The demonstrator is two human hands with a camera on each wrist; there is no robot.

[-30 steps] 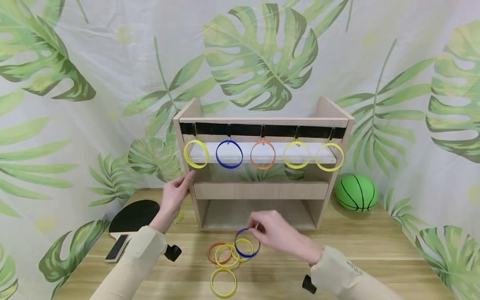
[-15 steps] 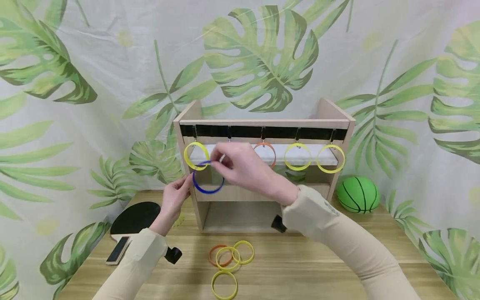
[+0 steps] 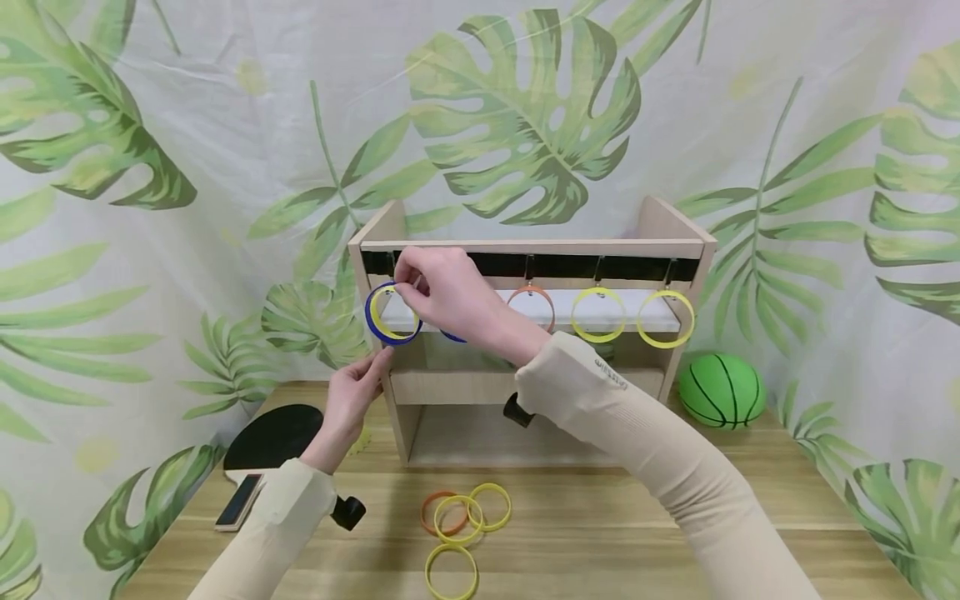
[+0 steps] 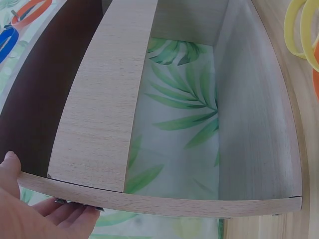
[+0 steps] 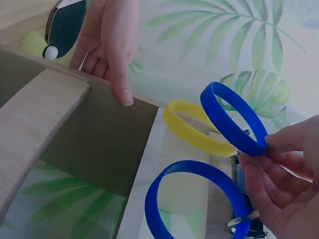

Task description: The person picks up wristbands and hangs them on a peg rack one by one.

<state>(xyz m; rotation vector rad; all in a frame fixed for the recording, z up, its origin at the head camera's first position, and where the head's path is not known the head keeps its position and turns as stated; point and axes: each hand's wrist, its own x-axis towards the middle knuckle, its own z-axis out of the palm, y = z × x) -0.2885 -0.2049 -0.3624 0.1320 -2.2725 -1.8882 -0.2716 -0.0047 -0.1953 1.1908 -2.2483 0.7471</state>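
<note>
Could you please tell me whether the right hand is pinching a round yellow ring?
No, the right wrist view shows the right hand pinching a thin blue ring.

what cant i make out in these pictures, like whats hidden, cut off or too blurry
Right wrist view: the bottom edge cuts off part of the hung blue ring.
Head view: the right hand hides most of that ring.
Head view: lettering on the right sleeve is too small and blurred to read.
Left wrist view: the right edge cuts off most of the loose orange ring.

Cream sleeves (image 3: pixel 660 450), dark lettering (image 3: pixel 611 375) — black wrist cameras (image 3: pixel 519 410).
</note>
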